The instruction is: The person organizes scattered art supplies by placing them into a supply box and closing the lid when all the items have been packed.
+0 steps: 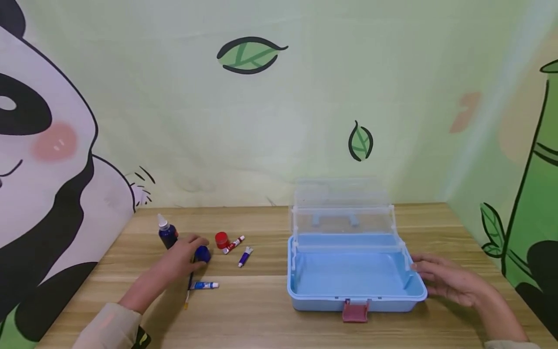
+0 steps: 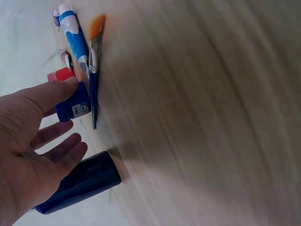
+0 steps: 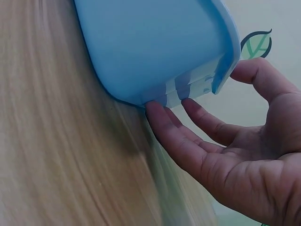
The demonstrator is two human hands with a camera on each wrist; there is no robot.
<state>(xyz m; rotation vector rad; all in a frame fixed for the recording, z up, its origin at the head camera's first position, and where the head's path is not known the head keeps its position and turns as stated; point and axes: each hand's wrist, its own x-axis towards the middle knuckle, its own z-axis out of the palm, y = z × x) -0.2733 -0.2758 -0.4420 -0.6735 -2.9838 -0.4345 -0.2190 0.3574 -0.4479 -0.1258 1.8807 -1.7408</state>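
Note:
A small blue paint jar [image 2: 73, 103] stands on the table between the thumb and index finger of my left hand [image 1: 185, 254], which pinch it. The other fingers of that hand spread loosely beside a dark blue bottle [image 1: 167, 236] with a pale nozzle. A thin brush [image 2: 94, 70] with an orange tip and a blue paint tube [image 1: 205, 285] lie close by. My right hand [image 1: 451, 281] rests against the right side of a light blue box [image 1: 340, 304], thumb at the rim and loosely spread fingertips lower on the wall. The box's transparent lid [image 1: 344, 218] is raised.
Right of the left hand are a red paint jar [image 1: 221, 239], a red paint tube [image 1: 234, 245] and a purple paint tube [image 1: 245, 257]. A dark pink latch [image 1: 355, 311] hangs at the box's front. A printed cloth backdrop [image 1: 261, 121] rises behind the table.

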